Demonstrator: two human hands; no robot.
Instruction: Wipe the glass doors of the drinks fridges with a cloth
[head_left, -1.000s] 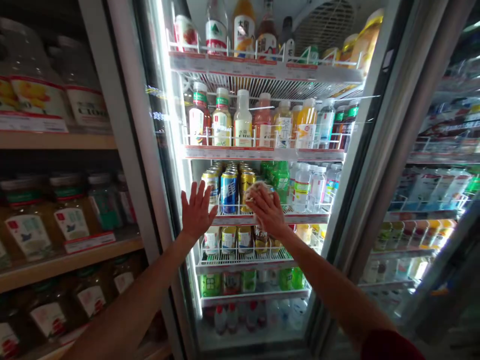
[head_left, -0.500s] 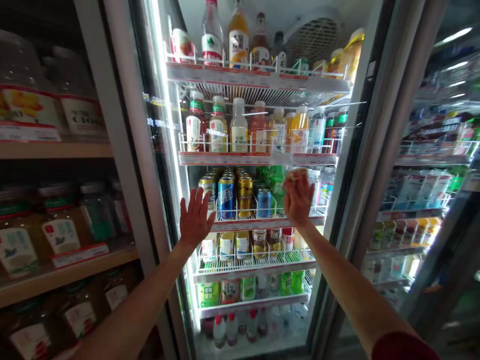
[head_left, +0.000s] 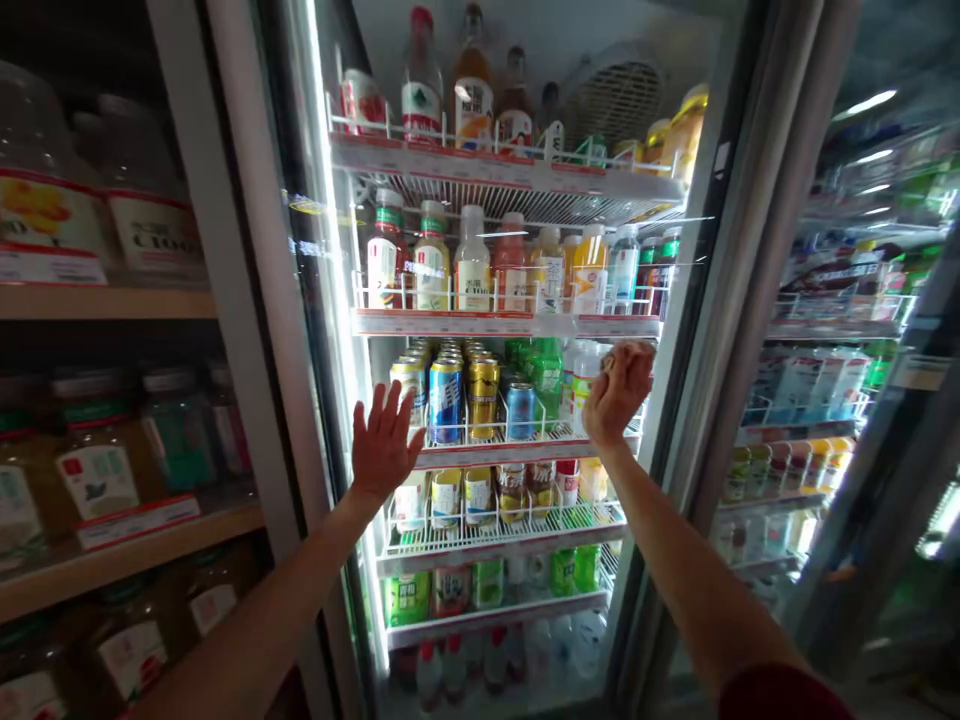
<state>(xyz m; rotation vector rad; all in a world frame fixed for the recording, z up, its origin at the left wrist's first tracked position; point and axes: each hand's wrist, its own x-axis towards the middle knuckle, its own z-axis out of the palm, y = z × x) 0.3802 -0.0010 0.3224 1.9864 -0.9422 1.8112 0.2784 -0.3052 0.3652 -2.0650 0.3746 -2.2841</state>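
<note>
My left hand (head_left: 381,448) is spread open with the palm toward the glass door (head_left: 694,390) of a lit drinks cooler, level with the shelf of cans. Nothing is in it. To the right, my right hand (head_left: 611,410) is closed on a crumpled cloth (head_left: 628,354) at the glass, just below the second shelf's price strip (head_left: 517,324). The fingers partly cover the cloth. Behind the glass between my hands are a blue can (head_left: 445,400), a gold can (head_left: 482,398) and a green bottle (head_left: 546,378).
Bottles of juice (head_left: 472,262) line the cooler's upper shelves. On the left, wooden shelving (head_left: 112,303) carries more large bottles. A metal door frame (head_left: 739,330) borders the glass on the right, with another stocked cooler (head_left: 832,327) beyond it.
My right hand has moved right across the glass with the cloth and now looks more bunched. The left hand stays spread at nearly the same place. The view has shifted slightly.
</note>
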